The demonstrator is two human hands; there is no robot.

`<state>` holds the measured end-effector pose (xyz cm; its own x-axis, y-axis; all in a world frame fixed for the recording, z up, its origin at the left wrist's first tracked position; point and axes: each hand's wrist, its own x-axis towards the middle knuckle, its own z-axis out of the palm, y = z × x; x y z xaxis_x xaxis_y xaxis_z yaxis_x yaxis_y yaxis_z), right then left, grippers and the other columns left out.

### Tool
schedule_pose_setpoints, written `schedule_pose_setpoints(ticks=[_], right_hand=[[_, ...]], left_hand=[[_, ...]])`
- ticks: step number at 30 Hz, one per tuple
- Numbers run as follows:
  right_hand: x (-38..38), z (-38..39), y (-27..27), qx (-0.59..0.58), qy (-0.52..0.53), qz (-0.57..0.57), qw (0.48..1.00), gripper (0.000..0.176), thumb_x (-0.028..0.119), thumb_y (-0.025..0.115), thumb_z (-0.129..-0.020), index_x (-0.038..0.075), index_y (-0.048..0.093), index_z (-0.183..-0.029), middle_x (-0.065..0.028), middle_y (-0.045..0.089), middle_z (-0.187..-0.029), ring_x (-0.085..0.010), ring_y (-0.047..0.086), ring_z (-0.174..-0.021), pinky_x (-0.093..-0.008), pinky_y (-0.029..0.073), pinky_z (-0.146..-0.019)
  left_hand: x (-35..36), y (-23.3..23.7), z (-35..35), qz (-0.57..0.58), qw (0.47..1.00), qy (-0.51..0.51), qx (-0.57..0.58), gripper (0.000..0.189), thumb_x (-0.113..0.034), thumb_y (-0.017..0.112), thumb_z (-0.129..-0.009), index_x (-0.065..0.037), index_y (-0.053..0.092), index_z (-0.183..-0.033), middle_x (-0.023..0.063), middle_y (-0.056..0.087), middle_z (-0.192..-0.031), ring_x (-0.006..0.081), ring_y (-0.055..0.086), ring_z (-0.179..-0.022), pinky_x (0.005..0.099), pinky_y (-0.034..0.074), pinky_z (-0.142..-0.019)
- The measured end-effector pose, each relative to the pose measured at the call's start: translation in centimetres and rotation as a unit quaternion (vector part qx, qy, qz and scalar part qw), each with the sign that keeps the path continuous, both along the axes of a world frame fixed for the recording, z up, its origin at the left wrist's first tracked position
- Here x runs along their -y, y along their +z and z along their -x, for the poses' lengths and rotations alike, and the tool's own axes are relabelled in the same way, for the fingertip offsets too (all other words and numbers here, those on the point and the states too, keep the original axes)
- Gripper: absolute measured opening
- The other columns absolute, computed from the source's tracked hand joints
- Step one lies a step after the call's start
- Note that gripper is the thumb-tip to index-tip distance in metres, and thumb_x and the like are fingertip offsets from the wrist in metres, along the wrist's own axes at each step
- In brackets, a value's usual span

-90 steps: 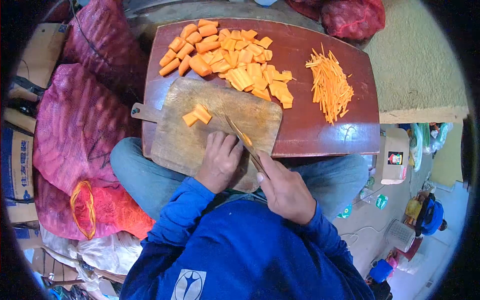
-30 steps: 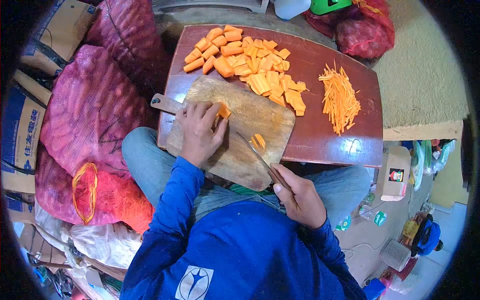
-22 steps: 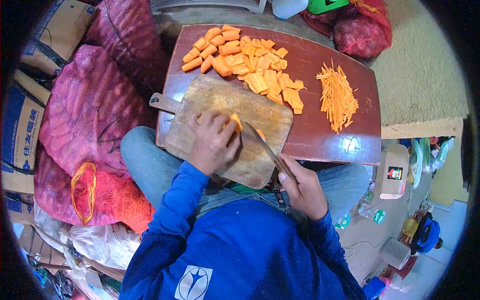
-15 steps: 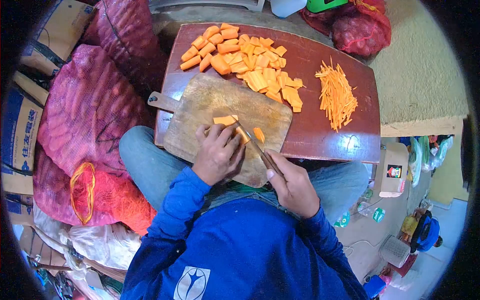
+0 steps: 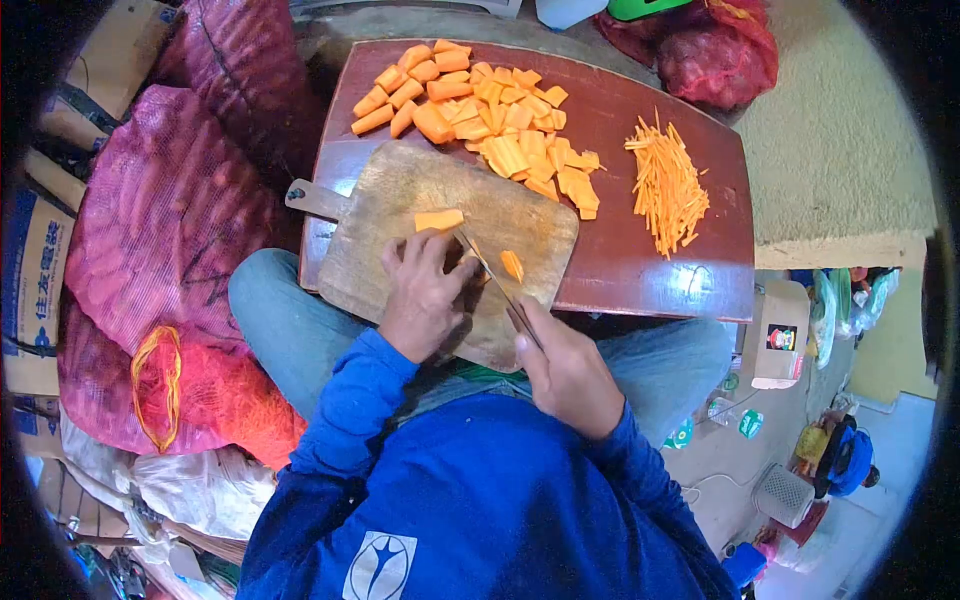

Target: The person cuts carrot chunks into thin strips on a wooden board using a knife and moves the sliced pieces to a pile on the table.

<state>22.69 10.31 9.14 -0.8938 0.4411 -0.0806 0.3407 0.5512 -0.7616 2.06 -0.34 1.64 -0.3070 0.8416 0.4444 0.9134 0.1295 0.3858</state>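
Note:
A wooden cutting board (image 5: 400, 190) with a handle lies on the dark red table (image 5: 640, 285). My right hand (image 5: 572, 370) is wrapped round the handle of a knife (image 5: 495, 280), its blade tilted over the board. My left hand (image 5: 425, 290) is on the board beside the blade, fingers bent and partly apart; what lies under its fingertips is mostly hidden. An orange carrot slice (image 5: 438, 219) rests just beyond those fingers. Right of the blade is a small bunch of cut carrot (image 5: 512, 265).
Carrot chunks (image 5: 432, 122) and flat slices (image 5: 520, 125) cover the table's far side. Thin carrot strips (image 5: 668, 190) form a pile at the right. Red mesh sacks (image 5: 170, 220) stand at the left, another (image 5: 720, 60) beyond the table. A cardboard box (image 5: 780, 335) is at the right.
The view has shifted slightly. My left fingers have spread a little and drawn back from the carrot slice; the knife has stayed in my right hand beside them.

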Motion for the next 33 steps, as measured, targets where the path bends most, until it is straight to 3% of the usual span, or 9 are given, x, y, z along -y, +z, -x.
schedule_pose_setpoints(ticks=[13, 20, 22, 33], right_hand=[[-0.2, 0.7, 0.5, 0.002, 0.017, 0.001, 1.0, 0.047, 0.016, 0.059, -0.106, -0.001, 0.05, -0.148, -0.0319, 0.07, -0.121, -0.0506, 0.072, -0.101, -0.0572, 0.06, -0.084], [0.4, 0.4, 0.1, -0.004, 0.022, -0.043, 0.999, 0.047, 0.015, 0.06, -0.105, -0.002, 0.05, -0.148, -0.0321, 0.071, -0.114, -0.0509, 0.072, -0.099, -0.0571, 0.059, -0.084], [-0.3, 1.4, -0.4, -0.025, 0.029, 0.007, 0.999, 0.048, 0.015, 0.059, -0.105, -0.002, 0.049, -0.148, -0.0323, 0.071, -0.115, -0.0511, 0.071, -0.1, -0.0568, 0.059, -0.084], [-0.2, 0.9, 0.3, -0.035, 0.021, -0.001, 0.999, 0.05, 0.014, 0.06, -0.105, -0.003, 0.049, -0.151, -0.0327, 0.071, -0.112, -0.0507, 0.071, -0.1, -0.0551, 0.059, -0.085]], left_hand=[[0.2, 0.0, 0.0, -0.031, 0.999, -0.01, 0.041, 0.029, -0.017, 0.084, -0.078, -0.011, 0.078, -0.106, 0.005, 0.065, -0.106, 0.0299, 0.06, -0.106, 0.0525, 0.037, -0.095], [0.5, 0.0, -0.1, 0.007, 1.0, -0.013, 0.004, 0.026, -0.016, 0.081, -0.081, -0.012, 0.079, -0.106, 0.0033, 0.065, -0.102, 0.0285, 0.061, -0.106, 0.0548, 0.037, -0.097], [0.5, -0.4, -0.2, -0.007, 1.0, -0.013, -0.016, 0.026, -0.016, 0.08, -0.08, -0.012, 0.079, -0.106, 0.0029, 0.065, -0.102, 0.028, 0.061, -0.107, 0.0559, 0.037, -0.097], [0.8, -0.6, -0.5, -0.003, 1.0, -0.009, -0.02, 0.029, -0.016, 0.078, -0.078, -0.009, 0.078, -0.106, 0.0041, 0.065, -0.101, 0.0279, 0.06, -0.104, 0.0547, 0.037, -0.096]])
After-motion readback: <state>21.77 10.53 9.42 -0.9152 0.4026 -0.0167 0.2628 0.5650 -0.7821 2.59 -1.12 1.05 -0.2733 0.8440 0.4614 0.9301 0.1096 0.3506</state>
